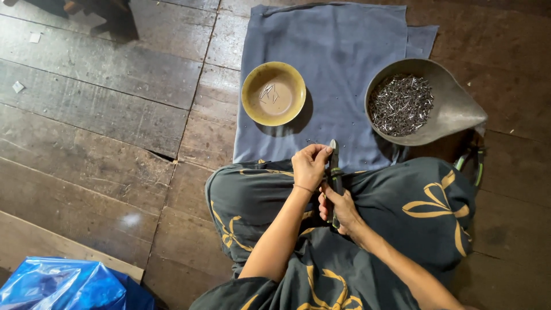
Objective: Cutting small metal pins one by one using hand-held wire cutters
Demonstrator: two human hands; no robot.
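I sit cross-legged in dark trousers with a yellow pattern. My right hand (pixel 340 208) grips the dark handles of a plier-like tool (pixel 333 172) that stands upright over my lap. My left hand (pixel 310 164) pinches at the tool's tip with thumb and fingers; whatever small piece it holds is too tiny to make out. Ahead on a grey cloth (pixel 338 51) stand a yellow bowl (pixel 251 107) with a few thin metal pieces and a grey scoop-shaped pan (pixel 453 103) heaped with several small metal pins.
The floor is dark wooden planks (pixel 97 120). A blue plastic bag (pixel 63 286) lies at the lower left. Green-handled tool grips (pixel 477 163) poke out beside my right knee under the pan.
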